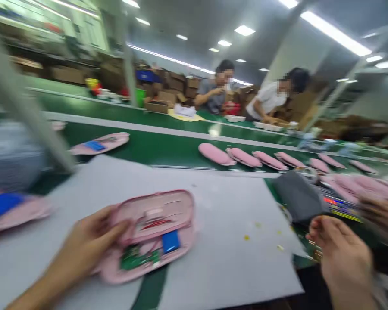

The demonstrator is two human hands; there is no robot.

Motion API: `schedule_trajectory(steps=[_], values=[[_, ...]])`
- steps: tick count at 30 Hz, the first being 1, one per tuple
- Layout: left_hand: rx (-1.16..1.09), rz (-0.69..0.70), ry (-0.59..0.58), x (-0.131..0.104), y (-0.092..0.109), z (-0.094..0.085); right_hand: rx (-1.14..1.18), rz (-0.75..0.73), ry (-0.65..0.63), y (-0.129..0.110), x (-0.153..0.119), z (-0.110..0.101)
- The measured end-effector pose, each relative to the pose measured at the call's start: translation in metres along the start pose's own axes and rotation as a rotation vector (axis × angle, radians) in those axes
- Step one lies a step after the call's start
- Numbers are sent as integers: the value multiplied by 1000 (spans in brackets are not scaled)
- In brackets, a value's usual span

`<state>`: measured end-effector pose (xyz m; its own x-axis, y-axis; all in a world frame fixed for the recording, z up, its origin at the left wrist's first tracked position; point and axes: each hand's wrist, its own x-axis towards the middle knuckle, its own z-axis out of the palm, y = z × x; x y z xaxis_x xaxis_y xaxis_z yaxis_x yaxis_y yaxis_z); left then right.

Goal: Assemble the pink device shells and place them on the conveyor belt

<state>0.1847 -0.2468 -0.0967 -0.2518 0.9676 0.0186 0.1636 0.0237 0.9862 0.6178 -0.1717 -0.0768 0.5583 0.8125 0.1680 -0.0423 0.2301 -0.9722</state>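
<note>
My left hand (97, 241) grips the left end of an opened pink case (184, 241), its thumb on the upper shell. Inside the case show a green circuit board (134, 257), a blue block (170, 242) and red wires (157, 223). The case is held over white paper (226, 258). My right hand (339, 249) is at the right, past the paper's edge, with thumb and fingertips pressed together; what they may hold is too small to make out. A dark grey object (297, 196) lies just beyond it.
Pink cases (242, 157) line the green conveyor (168, 150) ahead. Another pink piece with a blue block (3, 206) lies far left, near a slanted post (35, 103). A co-worker's hand (381, 213) is at the right edge. Two people work across the line.
</note>
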Motion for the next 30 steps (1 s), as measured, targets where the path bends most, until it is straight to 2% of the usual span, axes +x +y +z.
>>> schedule_trajectory(steps=[1, 2, 5, 6, 8, 10, 12, 15, 19, 21, 23, 25, 28, 30], values=[[-18, -41, 26, -11, 6, -9, -67, -80, -150, -13, -19, 22], [-62, -71, 19, -18, 12, -14, -156, -171, -356, -26, -39, 47], [-216, -97, -36, -28, 20, -13, -345, -499, -1052, -60, -96, 128], [-246, -93, -50, -28, 20, -10, -405, -625, -1219, -66, -113, 153], [-280, -61, -71, -29, 17, -5, -546, -888, -1387, -67, -138, 193], [-294, 7, -83, -31, 13, -3, -692, -1106, -1427, -59, -152, 218], [-297, 79, -88, -33, 10, -4, -797, -1252, -1431, -49, -159, 230], [-285, 136, -101, -34, 7, -6, -893, -1401, -1387, -37, -164, 235], [-255, 172, -98, -36, 7, -6, -901, -1560, -1284, -32, -169, 236], [-261, 170, -98, -38, 6, -6, -873, -1534, -1223, -32, -167, 236], [-261, 151, -108, -39, 4, -5, -860, -1415, -1102, -32, -158, 237], [-228, 119, -99, -39, 4, -6, -851, -1263, -1053, -32, -145, 238], [-117, 118, -33, -36, 6, -9, -781, -1102, -1202, -32, -135, 240], [-54, 165, -33, -35, 11, -10, -661, -1061, -1247, -36, -138, 234]])
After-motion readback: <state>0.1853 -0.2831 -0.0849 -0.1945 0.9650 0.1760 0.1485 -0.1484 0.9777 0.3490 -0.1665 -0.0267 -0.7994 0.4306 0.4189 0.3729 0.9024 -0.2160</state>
